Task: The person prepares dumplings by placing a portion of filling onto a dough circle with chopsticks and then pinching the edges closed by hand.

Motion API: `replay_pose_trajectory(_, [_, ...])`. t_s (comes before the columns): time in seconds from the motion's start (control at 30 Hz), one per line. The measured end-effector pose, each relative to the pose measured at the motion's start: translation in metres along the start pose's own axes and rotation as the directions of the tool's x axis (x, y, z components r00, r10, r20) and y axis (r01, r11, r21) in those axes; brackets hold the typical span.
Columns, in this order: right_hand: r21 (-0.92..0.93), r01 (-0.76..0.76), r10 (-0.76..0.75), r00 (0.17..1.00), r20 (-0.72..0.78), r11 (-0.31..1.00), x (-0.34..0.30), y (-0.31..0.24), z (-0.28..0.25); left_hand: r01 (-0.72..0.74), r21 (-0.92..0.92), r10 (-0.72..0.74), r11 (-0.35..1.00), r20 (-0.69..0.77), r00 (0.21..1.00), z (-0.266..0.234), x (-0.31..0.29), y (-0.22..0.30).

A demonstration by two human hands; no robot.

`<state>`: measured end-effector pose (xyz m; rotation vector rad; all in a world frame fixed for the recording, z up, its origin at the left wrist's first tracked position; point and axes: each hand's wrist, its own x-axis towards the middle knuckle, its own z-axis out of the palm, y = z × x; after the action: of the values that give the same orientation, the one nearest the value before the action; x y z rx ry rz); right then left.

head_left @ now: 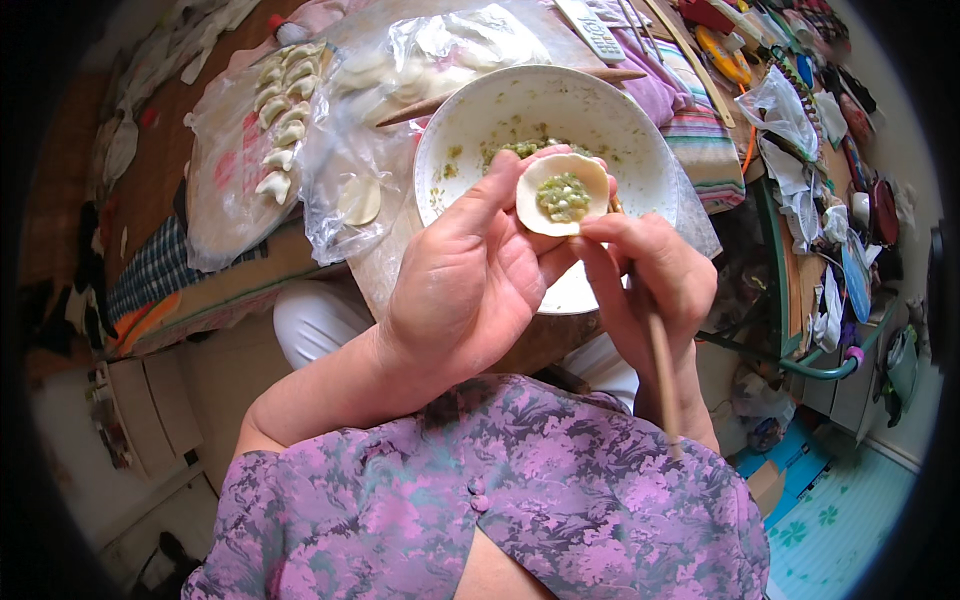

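A round dumpling wrapper [533, 213] with a mound of green chopped filling [564, 198] at its centre rests on the fingers of my left hand [465, 260], which cups it from below. My right hand [655, 270] pinches the wrapper's near right edge between thumb and finger. That same hand also keeps a wooden stick [661, 370], perhaps chopsticks, tucked in its palm, pointing down toward my shirt. Just beyond both hands stands a white bowl [650, 150], with more green filling [525, 135] at its bottom and smears on its wall.
Folded dumplings [283, 135] lie in rows on a plastic bag at the left. Plastic film [440, 45] covers wrappers behind the bowl, and a single wrapper [359, 200] lies nearer. A tapered rolling pin [405, 112] passes behind the bowl. Cluttered shelving [790, 250] stands at the right.
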<state>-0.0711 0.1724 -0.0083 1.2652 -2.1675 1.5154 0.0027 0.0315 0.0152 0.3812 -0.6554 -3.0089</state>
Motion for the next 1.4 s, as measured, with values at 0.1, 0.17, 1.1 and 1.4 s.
replay_pose_trajectory(0.1, [0.143, -0.092, 0.097, 0.995, -0.030, 0.985, 0.000, 0.000, -0.003, 0.012, 0.070, -0.015, 0.997, 0.033, 0.999, 0.000, -0.001, 0.000])
replay_pose_trajectory(0.17, [0.237, -0.199, 0.209, 0.978, -0.014, 0.951, 0.000, -0.002, -0.003, 0.006, 0.129, -0.013, 0.992, 0.055, 0.998, -0.004, -0.005, -0.002])
replay_pose_trajectory(1.1, [0.292, -0.173, 0.185, 0.983, -0.016, 0.941, 0.000, -0.006, -0.005, -0.144, 0.334, 0.147, 0.932, 0.016, 0.989, -0.009, -0.013, -0.008])
replay_pose_trajectory(1.4, [0.221, -0.197, 0.157, 0.970, 0.186, 0.955, 0.007, -0.003, -0.018, -0.197, 0.337, 0.168, 0.921, 0.112, 0.979, -0.011, -0.016, 0.004])
